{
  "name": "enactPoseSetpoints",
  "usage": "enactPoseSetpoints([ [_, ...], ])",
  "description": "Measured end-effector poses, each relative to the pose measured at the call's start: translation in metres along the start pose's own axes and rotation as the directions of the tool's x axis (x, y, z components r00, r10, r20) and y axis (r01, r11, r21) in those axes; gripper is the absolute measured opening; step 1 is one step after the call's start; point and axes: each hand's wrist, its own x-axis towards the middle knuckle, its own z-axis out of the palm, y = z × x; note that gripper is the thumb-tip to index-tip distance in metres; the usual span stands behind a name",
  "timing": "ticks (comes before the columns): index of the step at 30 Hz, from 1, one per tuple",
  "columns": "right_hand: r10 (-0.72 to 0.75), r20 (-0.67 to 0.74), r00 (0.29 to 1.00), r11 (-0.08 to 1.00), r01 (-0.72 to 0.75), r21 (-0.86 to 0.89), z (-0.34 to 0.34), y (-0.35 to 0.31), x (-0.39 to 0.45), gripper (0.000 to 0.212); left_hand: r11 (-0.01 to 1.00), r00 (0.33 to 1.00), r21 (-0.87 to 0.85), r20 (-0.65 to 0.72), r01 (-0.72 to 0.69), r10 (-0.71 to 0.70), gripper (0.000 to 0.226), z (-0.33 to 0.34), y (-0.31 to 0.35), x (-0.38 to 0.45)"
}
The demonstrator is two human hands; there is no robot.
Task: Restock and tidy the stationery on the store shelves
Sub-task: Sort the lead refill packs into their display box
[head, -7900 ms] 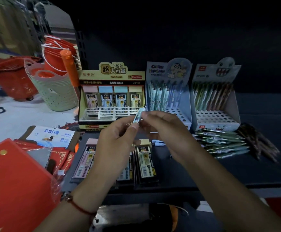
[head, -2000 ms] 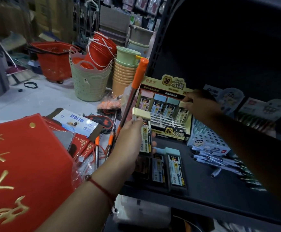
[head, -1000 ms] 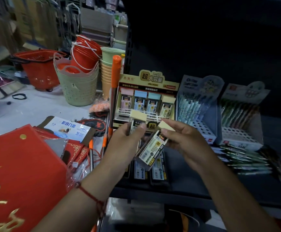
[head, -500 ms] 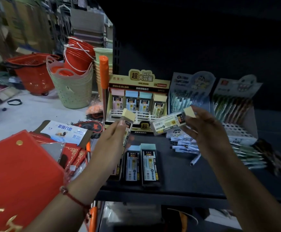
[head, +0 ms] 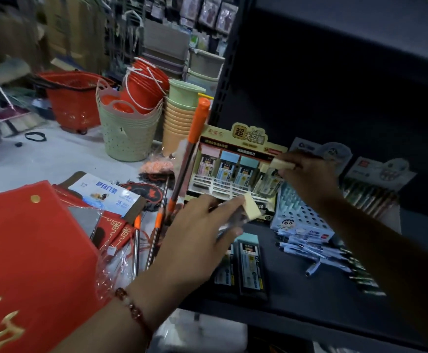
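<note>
Right hand point(head: 307, 174) pinches yellow-capped lead case point(head: 281, 164) at display box point(head: 235, 171); left hand point(head: 197, 240) grips another case point(head: 248, 208)

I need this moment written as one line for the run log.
right hand: holds yellow-capped case at display box | left hand: holds second case | shelf: two cases lying flat

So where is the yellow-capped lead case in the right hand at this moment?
In the head view, right of centre, the right hand holds the yellow-capped case at the rightmost slot of the lead display box, beside its blue-capped cases.
</note>
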Motion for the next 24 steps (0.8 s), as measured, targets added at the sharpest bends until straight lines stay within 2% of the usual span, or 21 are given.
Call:
enactPoseSetpoints([
  [3, -0.065, 0.059, 0.996, 0.984, 0.074, -0.159, 0.006, -0.001, 0.007, 0.027, 0.998, 1.000, 0.050, -0.004, -0.026, 0.026, 0.056, -0.004, -0.004, -0.005],
  [8, -0.077, 0.100, 0.992, 0.962, 0.100, -0.253, 0.012, -0.007, 0.009, 0.025, 0.998, 0.999, 0.058, -0.038, -0.007, 0.009, 0.055, -0.018, -0.020, -0.012],
  [24, 0.012, 0.259, 0.966, 0.954, 0.067, -0.294, 0.012, -0.011, 0.028, 0.023, 0.999, 1.000, 0.041, -0.005, 0.023, -0.023, 0.056, -0.020, -0.028, -0.020],
])
